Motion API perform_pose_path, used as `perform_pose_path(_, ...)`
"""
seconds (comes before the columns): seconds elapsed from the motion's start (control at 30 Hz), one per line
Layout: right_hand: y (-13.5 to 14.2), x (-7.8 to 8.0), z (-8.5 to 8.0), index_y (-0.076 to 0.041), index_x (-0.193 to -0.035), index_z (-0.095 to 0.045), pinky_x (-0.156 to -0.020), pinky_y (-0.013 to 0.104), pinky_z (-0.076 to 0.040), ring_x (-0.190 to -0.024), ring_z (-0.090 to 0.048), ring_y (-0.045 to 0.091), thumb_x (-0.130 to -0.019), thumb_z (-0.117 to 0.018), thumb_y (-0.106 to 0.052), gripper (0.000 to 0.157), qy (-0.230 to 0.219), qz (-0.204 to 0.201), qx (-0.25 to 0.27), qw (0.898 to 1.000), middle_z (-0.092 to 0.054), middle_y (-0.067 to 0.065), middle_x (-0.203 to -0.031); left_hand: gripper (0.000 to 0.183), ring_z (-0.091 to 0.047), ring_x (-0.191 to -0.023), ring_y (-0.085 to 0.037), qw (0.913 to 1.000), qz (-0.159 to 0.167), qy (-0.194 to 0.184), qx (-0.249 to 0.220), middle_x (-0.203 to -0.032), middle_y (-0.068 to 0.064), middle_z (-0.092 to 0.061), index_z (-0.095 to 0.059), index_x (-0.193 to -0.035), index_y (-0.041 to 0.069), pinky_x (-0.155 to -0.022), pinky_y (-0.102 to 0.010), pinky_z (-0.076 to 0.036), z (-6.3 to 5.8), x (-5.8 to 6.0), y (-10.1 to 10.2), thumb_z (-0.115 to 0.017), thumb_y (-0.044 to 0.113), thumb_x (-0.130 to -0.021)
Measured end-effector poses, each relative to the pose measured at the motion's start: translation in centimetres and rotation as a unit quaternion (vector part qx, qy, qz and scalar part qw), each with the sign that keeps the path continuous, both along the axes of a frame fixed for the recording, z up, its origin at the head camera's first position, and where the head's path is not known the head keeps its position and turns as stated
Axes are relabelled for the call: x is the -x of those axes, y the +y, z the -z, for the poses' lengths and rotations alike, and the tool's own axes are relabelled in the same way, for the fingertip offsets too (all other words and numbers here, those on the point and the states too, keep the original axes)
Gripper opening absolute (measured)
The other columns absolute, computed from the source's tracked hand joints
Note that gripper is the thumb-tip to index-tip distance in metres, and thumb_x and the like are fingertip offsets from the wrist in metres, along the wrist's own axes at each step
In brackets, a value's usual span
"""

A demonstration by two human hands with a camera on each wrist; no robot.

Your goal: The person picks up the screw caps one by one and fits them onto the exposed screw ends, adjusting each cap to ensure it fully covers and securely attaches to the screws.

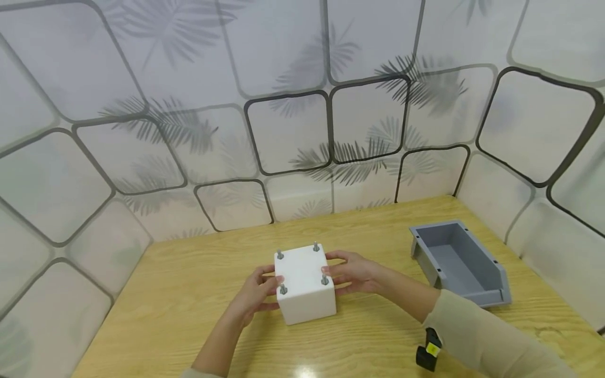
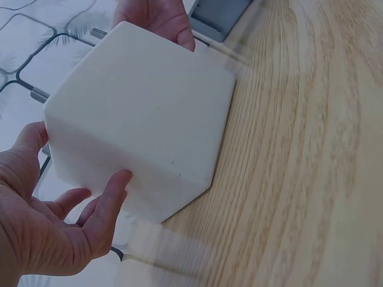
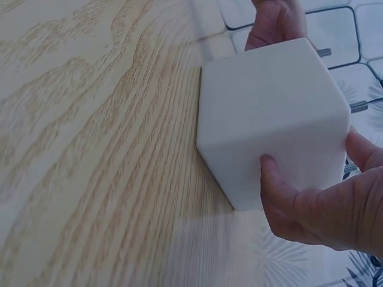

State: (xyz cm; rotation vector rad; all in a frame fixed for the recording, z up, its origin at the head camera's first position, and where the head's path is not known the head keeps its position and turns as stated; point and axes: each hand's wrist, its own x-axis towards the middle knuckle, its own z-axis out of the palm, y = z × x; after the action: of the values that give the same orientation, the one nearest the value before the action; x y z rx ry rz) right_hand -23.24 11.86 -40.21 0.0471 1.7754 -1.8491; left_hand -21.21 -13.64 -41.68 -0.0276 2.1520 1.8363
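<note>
A white block (image 1: 304, 283) with rounded edges rests on the wooden table in the middle of the head view. From each corner of its top face stands a threaded metal bolt (image 1: 324, 280) with a nut around its base. My left hand (image 1: 257, 294) holds the block's left side, thumb up at the top edge and fingers spread along the side face. On the opposite side my right hand (image 1: 354, 273) holds it the same way, its thumb close to a bolt. In both wrist views, fingertips press the block's side faces.
To the right stands a grey open-front plastic bin (image 1: 456, 262). A black object with a yellow label (image 1: 429, 350) lies near the right sleeve (image 1: 482, 331), partly covered by it. Patterned fabric walls (image 1: 293, 131) rise along the table's back and sides.
</note>
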Motion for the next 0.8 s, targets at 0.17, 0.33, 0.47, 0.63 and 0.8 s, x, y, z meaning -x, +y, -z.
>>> perform_pose_path(0.17,0.4,-0.1,-0.1,-0.006,-0.139,-0.037,-0.083,0.045,-0.055,-0.1,-0.06,0.029,-0.09,-0.065,-0.014,0.057,0.001,-0.002,-0.005,1.0,-0.058,0.017,-0.114,0.058,-0.061,-0.096,-0.027,0.9997,0.022,0.005,-0.005,-0.124,-0.024,-0.048,-0.035,-0.137,0.0,-0.077,-0.046,-0.058,0.1,0.0,0.2,-0.059,0.028,-0.092)
perform_pose_path(0.33,0.9,-0.2,-0.1,-0.007,-0.139,-0.038,-0.082,0.044,-0.055,-0.101,-0.06,0.03,-0.09,-0.065,-0.015,0.056,0.001,-0.005,-0.007,1.0,-0.055,0.018,-0.119,0.061,-0.061,-0.096,-0.026,0.9995,0.032,0.006,-0.007,-0.125,-0.025,-0.048,-0.033,-0.138,0.0,-0.078,-0.046,-0.058,0.2,0.0,0.4,-0.06,0.03,-0.092)
perform_pose_path(0.47,1.3,-0.3,-0.1,-0.006,-0.14,-0.035,-0.084,0.046,-0.054,-0.105,-0.059,0.031,-0.09,-0.065,-0.015,0.059,0.007,-0.01,-0.008,1.0,-0.052,0.02,-0.124,0.062,-0.062,-0.096,-0.026,0.9994,0.031,0.005,-0.011,-0.125,-0.024,-0.048,-0.034,-0.137,0.0,-0.078,-0.046,-0.058,0.1,-0.1,0.8,-0.061,0.031,-0.091)
perform_pose_path(0.63,1.6,-0.4,-0.1,-0.005,-0.142,-0.033,-0.086,0.049,-0.054,-0.105,-0.059,0.031,-0.09,-0.065,-0.016,0.062,0.009,-0.015,-0.007,1.0,-0.05,0.021,-0.127,0.061,-0.062,-0.096,-0.027,0.9994,0.03,0.003,-0.015,-0.124,-0.023,-0.048,-0.034,-0.138,0.0,-0.078,-0.046,-0.058,0.0,-0.3,1.0,-0.06,0.03,-0.092)
perform_pose_path(0.8,1.8,-0.6,-0.2,-0.005,-0.142,-0.032,-0.086,0.049,-0.054,-0.102,-0.061,0.03,-0.089,-0.065,-0.015,0.063,0.003,-0.006,-0.002,1.0,-0.05,0.021,-0.126,0.062,-0.061,-0.097,-0.027,0.9992,0.032,0.003,-0.022,-0.123,-0.022,-0.048,-0.033,-0.139,0.0,-0.077,-0.046,-0.058,0.0,-0.4,1.3,-0.06,0.03,-0.092)
